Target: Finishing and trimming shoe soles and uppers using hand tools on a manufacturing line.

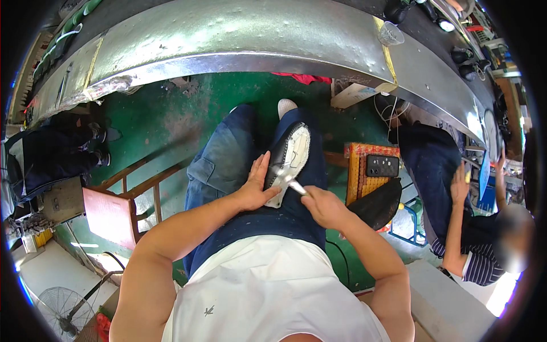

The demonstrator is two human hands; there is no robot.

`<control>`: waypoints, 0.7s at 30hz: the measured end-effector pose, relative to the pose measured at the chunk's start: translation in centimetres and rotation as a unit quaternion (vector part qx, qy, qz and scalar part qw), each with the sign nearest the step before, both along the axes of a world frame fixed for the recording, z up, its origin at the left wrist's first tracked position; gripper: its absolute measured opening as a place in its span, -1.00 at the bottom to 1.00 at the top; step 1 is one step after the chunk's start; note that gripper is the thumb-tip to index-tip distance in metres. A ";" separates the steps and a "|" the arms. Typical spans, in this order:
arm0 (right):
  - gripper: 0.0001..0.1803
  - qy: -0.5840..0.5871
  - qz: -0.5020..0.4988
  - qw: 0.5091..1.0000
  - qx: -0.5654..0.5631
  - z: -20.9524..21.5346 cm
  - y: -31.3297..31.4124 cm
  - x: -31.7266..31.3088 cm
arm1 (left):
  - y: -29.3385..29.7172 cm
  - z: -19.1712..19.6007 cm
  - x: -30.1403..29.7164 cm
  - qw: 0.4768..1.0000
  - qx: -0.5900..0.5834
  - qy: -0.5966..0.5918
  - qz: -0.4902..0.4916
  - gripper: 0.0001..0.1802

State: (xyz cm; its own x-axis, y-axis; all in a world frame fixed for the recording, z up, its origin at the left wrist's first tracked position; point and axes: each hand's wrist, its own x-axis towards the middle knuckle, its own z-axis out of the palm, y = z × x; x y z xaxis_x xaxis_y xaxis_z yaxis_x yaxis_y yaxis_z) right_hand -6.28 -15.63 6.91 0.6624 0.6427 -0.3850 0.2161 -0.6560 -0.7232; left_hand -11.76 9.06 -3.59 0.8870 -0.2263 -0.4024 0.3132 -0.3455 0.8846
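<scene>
A black shoe [289, 155] lies sole-up on my thigh, its pale sole facing me. My left hand [254, 186] presses against the shoe's left side and steadies it, fingers spread along the edge. My right hand [322, 205] is closed on a small light-handled tool [295, 184], whose tip touches the heel end of the sole. Both forearms come in from the lower edge over my white shirt and blue jeans.
A long metal workbench [239, 34] curves across the top. A wooden stool [122, 205] stands at my left. A phone [382, 166] rests on a woven seat at my right, beside a black shoe part [379, 205]. Another person [473, 251] sits at the right; a fan [60, 308] is lower left.
</scene>
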 end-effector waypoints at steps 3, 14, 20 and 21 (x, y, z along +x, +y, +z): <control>-0.59 0.035 0.052 0.994 -0.095 -0.1 0.1 0.4 | 0.6 0.3 0.3 1.000 -0.026 0.010 -0.013 0.26; -0.44 0.263 -0.301 0.896 0.193 -8.3 -4.1 -2.6 | -1.1 8.5 7.3 0.950 0.287 0.062 -0.110 0.44; -0.40 0.269 -0.317 0.887 0.200 -9.6 -5.4 -2.9 | 4.1 13.9 9.0 0.997 0.038 -0.050 0.035 0.28; -0.40 0.271 -0.301 0.895 0.188 -9.3 -5.1 -2.6 | 4.7 14.6 9.5 0.981 -0.161 -0.069 0.079 0.22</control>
